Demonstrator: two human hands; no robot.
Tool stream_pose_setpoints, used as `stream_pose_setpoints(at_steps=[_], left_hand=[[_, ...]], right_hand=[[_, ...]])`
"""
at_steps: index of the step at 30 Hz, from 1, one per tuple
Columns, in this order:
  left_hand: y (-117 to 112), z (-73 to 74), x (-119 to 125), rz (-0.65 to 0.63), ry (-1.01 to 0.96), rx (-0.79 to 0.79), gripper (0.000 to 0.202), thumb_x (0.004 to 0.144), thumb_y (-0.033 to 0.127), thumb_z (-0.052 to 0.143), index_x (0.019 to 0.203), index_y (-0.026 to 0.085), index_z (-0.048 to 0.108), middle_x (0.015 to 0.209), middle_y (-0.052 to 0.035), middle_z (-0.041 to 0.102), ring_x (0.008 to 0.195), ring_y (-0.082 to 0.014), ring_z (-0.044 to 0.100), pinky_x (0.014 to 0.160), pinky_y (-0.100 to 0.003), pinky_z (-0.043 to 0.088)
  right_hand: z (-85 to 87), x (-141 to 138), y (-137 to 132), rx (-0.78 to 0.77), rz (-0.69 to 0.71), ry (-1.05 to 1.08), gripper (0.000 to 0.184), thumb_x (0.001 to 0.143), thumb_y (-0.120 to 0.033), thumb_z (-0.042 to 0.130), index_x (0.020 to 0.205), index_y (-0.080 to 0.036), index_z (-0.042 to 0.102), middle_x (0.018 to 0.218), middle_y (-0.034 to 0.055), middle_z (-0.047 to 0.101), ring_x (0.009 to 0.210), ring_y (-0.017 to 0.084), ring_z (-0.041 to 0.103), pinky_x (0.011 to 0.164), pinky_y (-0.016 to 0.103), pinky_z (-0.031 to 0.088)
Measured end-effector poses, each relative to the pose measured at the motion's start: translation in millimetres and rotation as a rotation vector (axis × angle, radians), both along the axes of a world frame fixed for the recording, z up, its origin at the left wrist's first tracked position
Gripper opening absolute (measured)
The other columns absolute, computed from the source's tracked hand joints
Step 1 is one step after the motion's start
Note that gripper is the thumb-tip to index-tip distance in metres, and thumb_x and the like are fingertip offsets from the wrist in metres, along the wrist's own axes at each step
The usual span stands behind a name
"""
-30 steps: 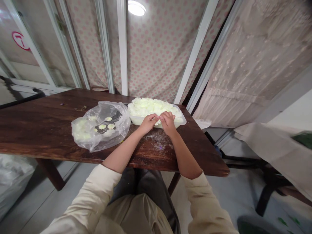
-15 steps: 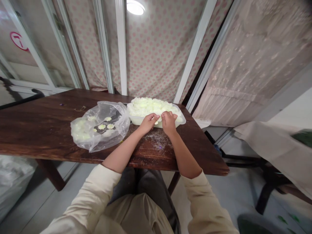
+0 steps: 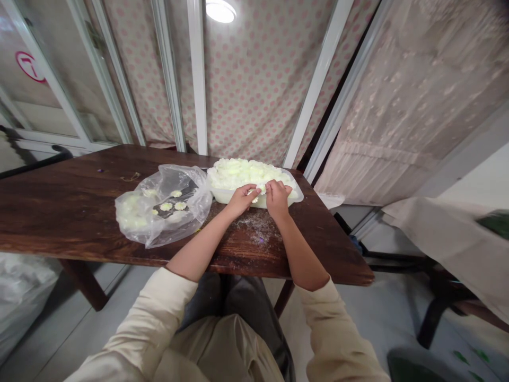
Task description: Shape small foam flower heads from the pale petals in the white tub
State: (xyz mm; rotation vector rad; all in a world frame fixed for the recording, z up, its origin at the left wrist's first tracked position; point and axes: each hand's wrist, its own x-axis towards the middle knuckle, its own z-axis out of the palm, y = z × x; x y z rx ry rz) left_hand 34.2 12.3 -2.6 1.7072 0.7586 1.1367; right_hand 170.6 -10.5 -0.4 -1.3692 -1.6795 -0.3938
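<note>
Over the front rim of a translucent plastic tub point(image 3: 221, 196), my two hands almost meet. Pale flower petals or flower heads point(image 3: 242, 171) heap above the tub's edge. My left hand point(image 3: 241, 200) is closed in a pinch on a small pale flower head point(image 3: 254, 199). Beside it, my right hand point(image 3: 277, 197) pinches with curled fingers at a pale petal piece point(image 3: 261, 188); whether this belongs to the same flower cannot be made out. To the left lies a clear plastic bag point(image 3: 165, 233) with several pale yellow flower heads point(image 3: 166, 206) in it.
The dark wooden table point(image 3: 71, 201) carries pale crumbs point(image 3: 254, 225) in front of the tub. A large bag point(image 3: 24, 292) with white contents stands at lower left. Cloth-draped furniture point(image 3: 449, 239) is on the right. Glass doors with a dotted curtain point(image 3: 246, 85) rise behind the table.
My fingers have shifted slightly, and the pale pieces between them show more clearly. Tub and bag have stayed where they were.
</note>
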Motion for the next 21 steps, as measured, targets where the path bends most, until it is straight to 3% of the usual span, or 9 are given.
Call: stream_pose_setpoints(at_steps=[3,16,21], left_hand=[[-0.6,-0.3,-0.3,-0.04,-0.017,0.028,0.032,0.075,0.048,0.052,0.077,0.015,0.053,0.047,0.0069,0.037,0.036,-0.0047,0.034,0.038,-0.018,0.028],[-1.8,2.1,-1.5,0.021,-0.013,0.081,0.03,0.076,0.045,0.051,0.067,0.016,0.047,0.043,0.008,0.037,0.036,-0.0046,0.032,0.04,-0.019,0.027],[-2.3,3.0,-1.9,0.038,-0.015,0.085,0.03,0.076,0.045,0.051,0.066,0.016,0.047,0.044,0.0078,0.037,0.037,-0.005,0.032,0.041,-0.019,0.027]], right_hand=[[-0.3,-0.6,-0.4,-0.01,0.005,-0.01,0.025,0.09,-0.031,0.03,0.077,-0.02,0.048,0.075,0.0011,0.057,0.078,0.016,0.046,0.078,0.033,0.022],[-0.8,-2.0,-2.2,0.034,0.058,-0.014,0.025,0.091,-0.033,0.03,0.078,-0.019,0.047,0.078,0.0002,0.057,0.079,0.015,0.048,0.078,0.032,0.024],[-2.8,-0.8,-0.6,0.104,0.086,0.073,0.021,0.088,-0.035,0.035,0.096,-0.019,0.045,0.084,0.0026,0.057,0.08,0.016,0.051,0.082,0.034,0.027]])
